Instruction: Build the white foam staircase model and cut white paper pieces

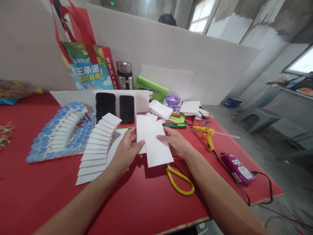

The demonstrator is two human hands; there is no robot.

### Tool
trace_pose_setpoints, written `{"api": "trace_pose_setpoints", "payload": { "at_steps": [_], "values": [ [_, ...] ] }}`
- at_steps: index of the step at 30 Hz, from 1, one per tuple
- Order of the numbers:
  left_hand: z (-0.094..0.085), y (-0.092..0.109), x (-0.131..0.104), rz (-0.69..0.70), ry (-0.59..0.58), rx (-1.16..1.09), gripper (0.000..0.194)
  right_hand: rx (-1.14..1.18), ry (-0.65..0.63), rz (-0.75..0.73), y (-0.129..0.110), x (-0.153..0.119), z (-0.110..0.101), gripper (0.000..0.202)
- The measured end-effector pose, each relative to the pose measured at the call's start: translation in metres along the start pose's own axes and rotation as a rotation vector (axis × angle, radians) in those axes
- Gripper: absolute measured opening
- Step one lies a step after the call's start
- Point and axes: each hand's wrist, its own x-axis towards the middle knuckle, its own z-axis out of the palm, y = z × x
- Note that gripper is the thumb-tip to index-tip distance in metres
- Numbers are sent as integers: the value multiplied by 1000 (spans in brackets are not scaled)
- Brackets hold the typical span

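Cards [158,147], white and oblong, sit up between the two hands, just above the red table [137,209], and we get the front one lapping over its neighbour and covering much of it. The left hand [127,143] is clamped on the rear card [140,129], thumb on the face we see, most fingers tucked out of sight behind. Over on the other side, the right hand [178,142] pinches the front card, thumb pressed near its edge, and again the fingertips are lost to us underneath. White corners peek out beyond the pair, but how many pieces lie back there we can't tell. Below, yellow-handled scissors [182,192] show us a handle loop, the blades hidden by card and hand. Beside the left forearm, a stepped stack of white strips [94,151] fans out, its lower edge partly masked by that arm. Farther left we have a blue-and-white piece [58,133] whose small round bits are too blurred to name. The glue gun [207,135] and purple power strip [236,168] lie off to the right. Up top, a person's dark hair [167,19] clears the white partition [207,62], the rest concealed, and the shopping bag's [91,73] handles run out of frame.
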Motion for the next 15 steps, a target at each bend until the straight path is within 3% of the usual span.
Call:
{"api": "trace_pose_setpoints", "payload": {
  "at_steps": [4, 6, 11, 13, 15],
  "values": [
    [-2, 2, 0, -10, -23, -62, 78, 22, -19, -6, 1, 1, -4, 48],
    [-2, 5, -1, -19, 20, -115, 70, 32, -49, 11, -1, -1, -6, 48],
    [2, 10, 0, -69, 63, -257, 71, -59, -244, 8, -7, -9, -6, 64],
    [5, 7, 0, -57, 101, -245, 79, -125, -229, 24, -9, -11, -6, 76],
    [7, 3, 0, 7, 162, -231, 82, -181, -138, 75, -12, -12, -7, 91]
  ]
}}
